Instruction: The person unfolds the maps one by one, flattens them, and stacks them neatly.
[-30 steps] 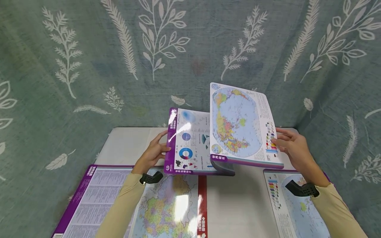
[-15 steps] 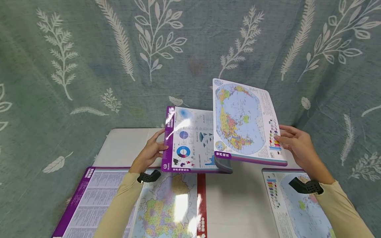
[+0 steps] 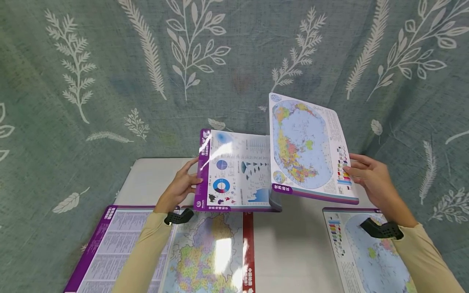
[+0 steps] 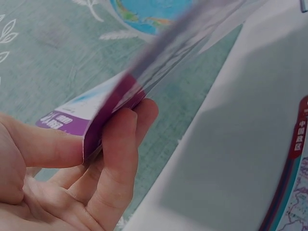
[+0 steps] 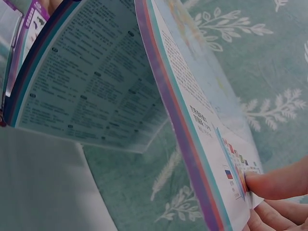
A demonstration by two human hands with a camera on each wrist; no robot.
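A folding world map (image 3: 307,142) is held up above the white table, partly unfolded. Its left panel (image 3: 234,171), with charts and a purple border, is pinched at the left edge by my left hand (image 3: 179,187). In the left wrist view, the thumb (image 4: 53,149) is on one side of that edge and the fingers are on the other. The raised right panel shows a world map; my right hand (image 3: 371,179) grips its right edge, thumb on the printed face. The right wrist view shows a text-covered panel (image 5: 91,82) behind, bent away from the gripped one.
Flat on the white table (image 3: 293,252) lie a purple-edged sheet of text (image 3: 117,240) at left, a map with a red border (image 3: 205,252) beside it, and another world map (image 3: 366,248) under the right forearm. A green leaf-patterned curtain (image 3: 234,61) hangs behind.
My hands have drawn apart, the left one leftward and the right one rightward. The panels overlap less, more of the chart panel shows, and the right panel has risen slightly.
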